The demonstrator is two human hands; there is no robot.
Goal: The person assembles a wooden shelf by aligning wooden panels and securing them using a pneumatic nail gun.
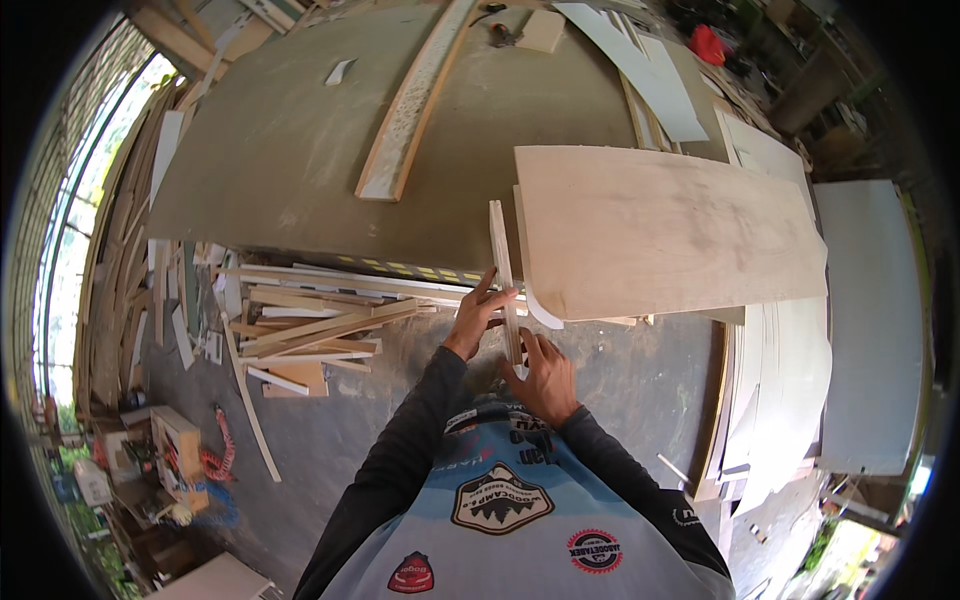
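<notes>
A narrow, pale wooden strip [502,245] runs lengthwise away from my body, its far end over the near edge of the brown worktable [300,170]. My left hand [477,315] pinches it around the middle, thumb across its top. Lower down, my right hand [545,378] has its fingers closed about the near end. Just right of the strip lies a wide, light plywood sheet [670,235], reaching out past the table's edge. A white curved edge [545,312] shows from under the sheet's near left corner.
Wooden offcuts [320,325] are heaped below the table's front edge. A long wood-edged channel [415,105] lies on the table, with white panels [640,75] at the far right. More sheets [775,390] are stacked to my right; a red hose [222,450] lies at lower left.
</notes>
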